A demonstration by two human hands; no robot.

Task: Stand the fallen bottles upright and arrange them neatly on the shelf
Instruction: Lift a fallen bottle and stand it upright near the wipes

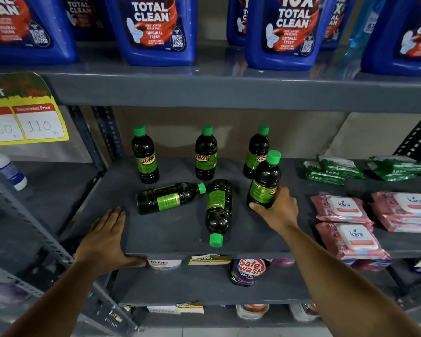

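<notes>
The right hand wraps the base of a dark green-capped bottle, holding it nearly upright on the grey shelf — two more bottles lie fallen just left of it, three standing bottles marked "SUNNY" behind. The left hand rests spread and flat on the shelf's front edge, holding nothing. Above, blue jugs read "10X TOTAL CLEAN"; "kara" packs lie right.

Dark bottles w/ green caps & labels, grey shelf, pink wipe packs
</notes>
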